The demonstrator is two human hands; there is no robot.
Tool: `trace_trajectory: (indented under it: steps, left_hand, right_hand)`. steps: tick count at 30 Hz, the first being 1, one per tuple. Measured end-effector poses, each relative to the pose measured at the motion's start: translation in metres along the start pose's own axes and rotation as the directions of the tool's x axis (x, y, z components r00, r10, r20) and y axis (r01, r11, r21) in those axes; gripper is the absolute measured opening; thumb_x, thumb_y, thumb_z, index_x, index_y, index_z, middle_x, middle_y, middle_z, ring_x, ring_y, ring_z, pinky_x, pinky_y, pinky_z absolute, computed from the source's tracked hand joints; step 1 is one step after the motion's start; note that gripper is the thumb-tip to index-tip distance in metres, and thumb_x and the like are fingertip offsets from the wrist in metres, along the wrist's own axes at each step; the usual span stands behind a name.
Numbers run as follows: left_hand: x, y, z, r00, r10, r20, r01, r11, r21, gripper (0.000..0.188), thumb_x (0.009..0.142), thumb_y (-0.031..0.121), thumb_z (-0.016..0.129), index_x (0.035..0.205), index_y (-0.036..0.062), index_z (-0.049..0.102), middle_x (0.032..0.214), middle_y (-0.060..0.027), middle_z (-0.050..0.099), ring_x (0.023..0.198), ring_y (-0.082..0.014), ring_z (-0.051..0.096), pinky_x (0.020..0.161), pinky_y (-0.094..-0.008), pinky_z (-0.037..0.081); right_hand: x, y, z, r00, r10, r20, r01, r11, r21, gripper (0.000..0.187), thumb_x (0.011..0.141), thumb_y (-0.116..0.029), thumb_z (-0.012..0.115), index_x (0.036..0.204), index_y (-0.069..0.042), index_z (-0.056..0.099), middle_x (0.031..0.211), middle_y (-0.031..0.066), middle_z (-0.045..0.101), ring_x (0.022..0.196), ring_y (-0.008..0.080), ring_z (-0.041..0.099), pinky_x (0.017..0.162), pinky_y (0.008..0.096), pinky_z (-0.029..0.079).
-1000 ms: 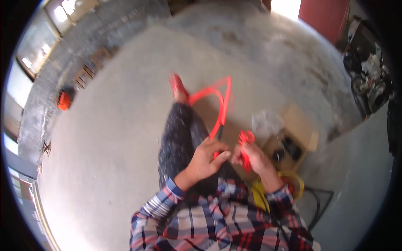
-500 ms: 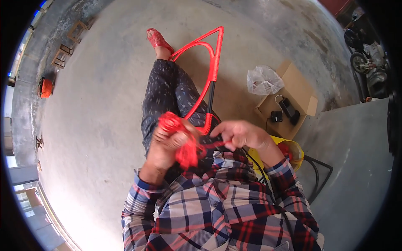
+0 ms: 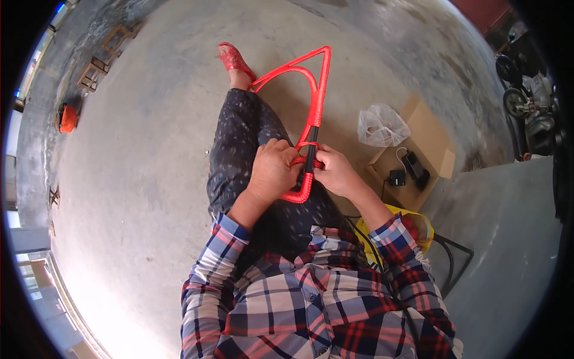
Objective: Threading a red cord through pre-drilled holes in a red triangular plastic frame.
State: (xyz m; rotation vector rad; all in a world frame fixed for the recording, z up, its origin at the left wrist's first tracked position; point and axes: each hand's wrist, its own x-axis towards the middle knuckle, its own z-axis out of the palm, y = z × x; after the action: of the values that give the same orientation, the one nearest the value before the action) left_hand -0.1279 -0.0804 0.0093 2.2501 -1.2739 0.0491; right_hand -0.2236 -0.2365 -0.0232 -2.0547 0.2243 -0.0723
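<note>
A curved frame (image 3: 323, 84) wrapped in red cord rests across my lap, reaching out past my knee. One stretch of its straight side is a bare black bar (image 3: 312, 135). My left hand (image 3: 272, 170) is closed beside this bar with red cord (image 3: 297, 160) at its fingers. Opposite it, on the bar's right side, my right hand (image 3: 338, 172) pinches the same cord. A loop of the cord goes round the black bar just above my fingers. The bundle of cord is mostly hidden by my left hand.
An open cardboard box (image 3: 427, 131) with black devices stands to the right, next to a clear plastic bag (image 3: 382, 125). A yellow container (image 3: 424, 230) sits by my right forearm. A black cable (image 3: 376, 251) runs along my right side. Wooden stools (image 3: 92, 73) stand far left.
Both hands have moved forward to the black bar and closed in on it. The cord bundle that showed in my left hand is now mostly hidden, and cord loops round the bar.
</note>
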Motion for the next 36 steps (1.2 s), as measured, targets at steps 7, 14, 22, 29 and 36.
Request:
trace_trajectory:
  steps: [7,14,22,29,36]
  left_hand:
    - [-0.025,0.012,0.001,0.961,-0.141,-0.239,0.061,0.947,-0.315,0.016,0.075,0.0,0.068,0.09,0.0017,0.063,0.085,-0.0098,0.058,0.084,-0.0221,0.058,0.078,-0.0326,0.048]
    - [-0.044,0.024,0.025,0.861,-0.375,0.344,0.475,0.349,-0.808,0.02,0.083,0.01,0.07,0.094,-0.0006,0.057,0.078,-0.0023,0.058,0.073,-0.0078,0.055,0.067,-0.0249,0.047]
    - [-0.047,0.023,0.028,0.857,-0.361,0.369,0.481,0.298,-0.825,0.027,0.083,0.007,0.069,0.102,-0.0008,0.051,0.075,-0.0014,0.057,0.066,-0.0063,0.052,0.057,-0.0233,0.043]
    - [-0.042,0.019,0.034,0.798,-0.314,0.515,0.591,0.24,-0.77,0.028,0.086,0.008,0.065,0.106,-0.0026,0.05,0.079,-0.0056,0.058,0.067,-0.0109,0.055,0.058,-0.0255,0.045]
    - [-0.008,0.044,0.008,0.92,-0.326,-0.217,0.093,0.72,-0.687,0.026,0.091,0.018,0.06,0.108,-0.0011,0.057,0.089,-0.0111,0.059,0.076,-0.0198,0.057,0.069,-0.0317,0.047]
  right_hand:
    - [-0.031,-0.017,-0.045,0.987,0.087,-0.134,-0.02,0.9,0.435,0.026,0.072,-0.004,0.06,0.098,0.0,0.066,0.131,0.0075,0.052,0.1,0.019,0.058,0.084,0.0284,0.044]
    - [-0.087,-0.071,-0.097,0.969,-0.245,-0.015,0.067,0.207,0.976,0.015,0.087,-0.02,0.047,0.091,-0.006,0.05,0.069,0.0071,0.051,0.048,0.0155,0.048,0.057,0.0353,0.044]
    - [-0.118,-0.141,-0.098,0.88,-0.47,-0.068,0.138,0.116,0.984,0.018,0.089,-0.007,0.054,0.092,-0.008,0.036,0.062,0.0122,0.051,0.04,0.016,0.043,0.041,0.0294,0.035]
    - [-0.118,-0.169,-0.113,0.766,-0.628,-0.138,0.155,-0.028,0.988,0.022,0.092,-0.006,0.055,0.088,-0.004,0.033,0.059,0.0176,0.049,0.037,0.0187,0.036,0.035,0.0295,0.026]
    - [-0.081,-0.155,-0.12,0.739,-0.666,-0.104,0.251,0.129,0.959,0.018,0.095,-0.012,0.049,0.079,-0.006,0.044,0.054,0.0122,0.049,0.041,0.0192,0.04,0.036,0.0298,0.028]
